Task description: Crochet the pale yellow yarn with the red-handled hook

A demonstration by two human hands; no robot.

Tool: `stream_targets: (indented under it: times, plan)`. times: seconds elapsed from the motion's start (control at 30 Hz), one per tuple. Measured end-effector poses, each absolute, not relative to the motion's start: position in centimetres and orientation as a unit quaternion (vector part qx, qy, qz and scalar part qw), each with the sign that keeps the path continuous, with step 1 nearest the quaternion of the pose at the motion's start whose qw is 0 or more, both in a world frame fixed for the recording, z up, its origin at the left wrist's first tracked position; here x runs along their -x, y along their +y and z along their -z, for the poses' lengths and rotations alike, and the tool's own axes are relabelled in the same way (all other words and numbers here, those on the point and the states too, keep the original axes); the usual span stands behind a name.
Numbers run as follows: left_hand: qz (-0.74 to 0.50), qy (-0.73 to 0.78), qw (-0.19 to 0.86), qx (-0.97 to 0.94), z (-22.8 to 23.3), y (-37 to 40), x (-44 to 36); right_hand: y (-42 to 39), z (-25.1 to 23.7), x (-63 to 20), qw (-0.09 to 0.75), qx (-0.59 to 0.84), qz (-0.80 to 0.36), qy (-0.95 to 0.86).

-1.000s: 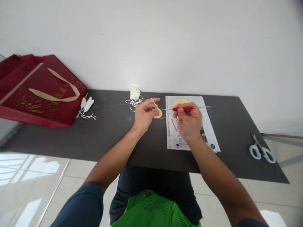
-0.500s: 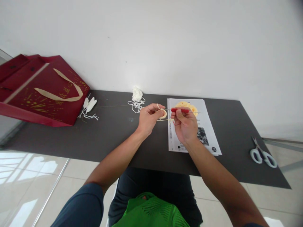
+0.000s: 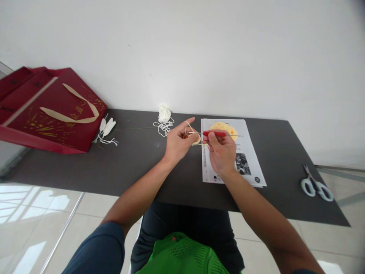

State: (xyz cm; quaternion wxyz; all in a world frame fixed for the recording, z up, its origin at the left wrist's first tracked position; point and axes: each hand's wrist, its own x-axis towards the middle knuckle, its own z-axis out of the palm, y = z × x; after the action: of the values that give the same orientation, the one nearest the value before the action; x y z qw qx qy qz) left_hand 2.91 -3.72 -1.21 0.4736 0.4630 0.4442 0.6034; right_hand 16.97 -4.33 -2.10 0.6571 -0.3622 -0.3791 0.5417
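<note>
Between thumb and fingers, my left hand (image 3: 178, 142) pinches a small cream crochet piece (image 3: 196, 140); a strand of yarn loops over its raised index finger. My right hand (image 3: 221, 150) grips the red handle of a crochet hook (image 3: 214, 134), held level. The hook's thin metal shaft reaches left to the piece and the yarn by my left fingers; its exact tip is hard to make out. A yarn strand also runs low between the two hands. Under my right hand lie printed sheets (image 3: 251, 160) with a picture of a yellowish round thing.
White yarn (image 3: 164, 114) lies loosely heaped near the wall. At the left, a dark red gift bag (image 3: 57, 114) rests beside small white pieces with strings (image 3: 107, 127). Scissors (image 3: 316, 184) with pale handles lie near the right edge of the dark table (image 3: 131, 167).
My left index finger has lifted, stretching the yarn loop upward. The crochet hook and my right hand have shifted slightly left, with the shaft extending further past my left fingertips.
</note>
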Motion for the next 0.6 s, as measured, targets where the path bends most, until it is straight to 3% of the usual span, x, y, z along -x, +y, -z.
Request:
stream_targets:
  times: [0.2, 0.37, 0.6]
  plan:
    - [-0.638, 0.388, 0.530, -0.402, 1.4, -3.6, -3.0, -5.3, 2.1, -16.9, 0.664, 0.408, -0.402, -0.481]
    - [-0.653, 0.369, 0.579, -0.319, 1.0, -3.6, -3.2, -6.1, 2.7, -17.4, 0.651, 0.356, -0.261, -0.618]
    - [-0.635, 0.348, 0.643, -0.249, 0.6, -3.3, -2.7, -5.5, 3.3, -17.9, 0.613, 0.325, -0.247, -0.676]
